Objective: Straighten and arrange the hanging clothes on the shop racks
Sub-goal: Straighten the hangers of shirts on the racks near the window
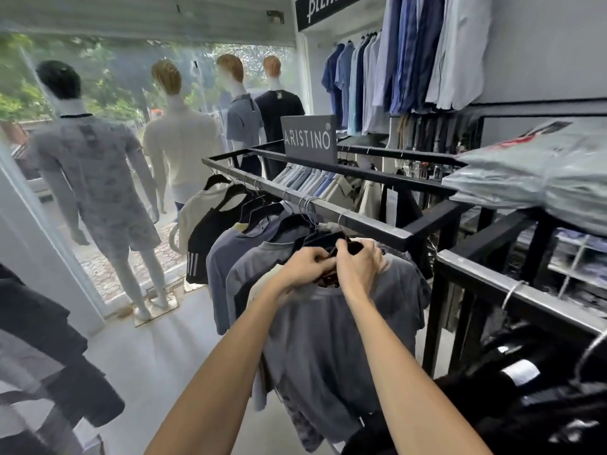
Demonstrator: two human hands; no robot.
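Note:
A grey T-shirt hangs nearest me on the black metal rack, on a dark hanger. My left hand pinches the shirt's collar at the neck opening. Close beside it, my right hand grips the collar and the hanger's neck. Both hands meet at the neckline. Behind this shirt hang several more tops in grey, blue, black and cream, bunched along the same rail on wire hooks.
Several mannequins stand at the glass shopfront on the left. A brand sign sits on the rack's top. Bagged folded garments lie on a rack at right. Shirts hang on the far wall. Dark clothes hang at lower left.

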